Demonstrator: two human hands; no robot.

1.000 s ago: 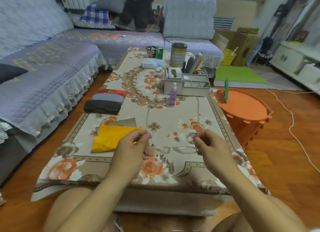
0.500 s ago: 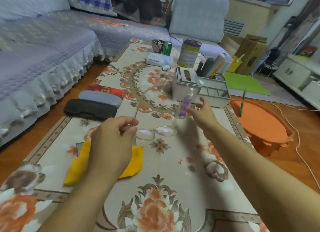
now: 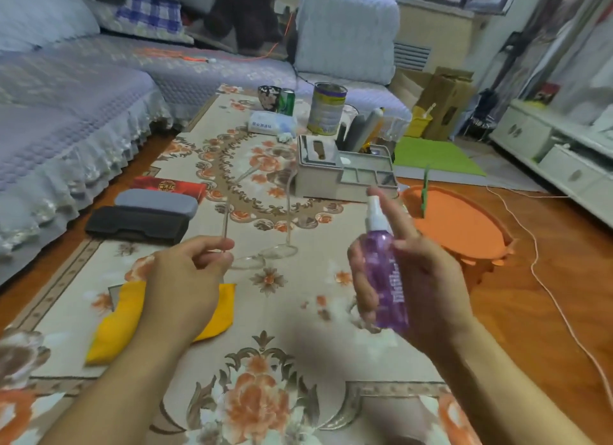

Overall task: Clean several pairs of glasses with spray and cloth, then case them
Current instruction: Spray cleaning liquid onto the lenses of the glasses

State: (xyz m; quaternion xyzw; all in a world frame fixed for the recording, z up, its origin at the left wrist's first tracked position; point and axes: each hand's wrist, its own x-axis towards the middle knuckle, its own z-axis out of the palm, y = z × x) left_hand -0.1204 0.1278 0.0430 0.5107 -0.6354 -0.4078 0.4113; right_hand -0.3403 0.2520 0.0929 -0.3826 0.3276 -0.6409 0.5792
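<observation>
My left hand [image 3: 185,278] pinches one temple of a clear-framed pair of glasses [image 3: 265,255], held above the table with the lenses facing me and the arms pointing away. My right hand [image 3: 408,275] grips a purple spray bottle [image 3: 384,272] upright, its white nozzle turned toward the glasses and the index finger raised beside the top. A yellow cloth [image 3: 109,328] lies on the table, partly under my left wrist. Three glasses cases sit at the left edge: black [image 3: 136,225], grey [image 3: 156,202] and red [image 3: 169,187].
The floral-covered low table [image 3: 265,361] carries a grey organizer box [image 3: 345,175], a tall tin [image 3: 326,112], a green can [image 3: 286,101] and a tissue pack [image 3: 270,124] at the far end. An orange stool [image 3: 461,225] stands right; a sofa [image 3: 66,112] runs left.
My right hand let go of the glasses, reached out to the spray bottle by the organizer and lifted it toward me. My left hand alone keeps hold of the glasses.
</observation>
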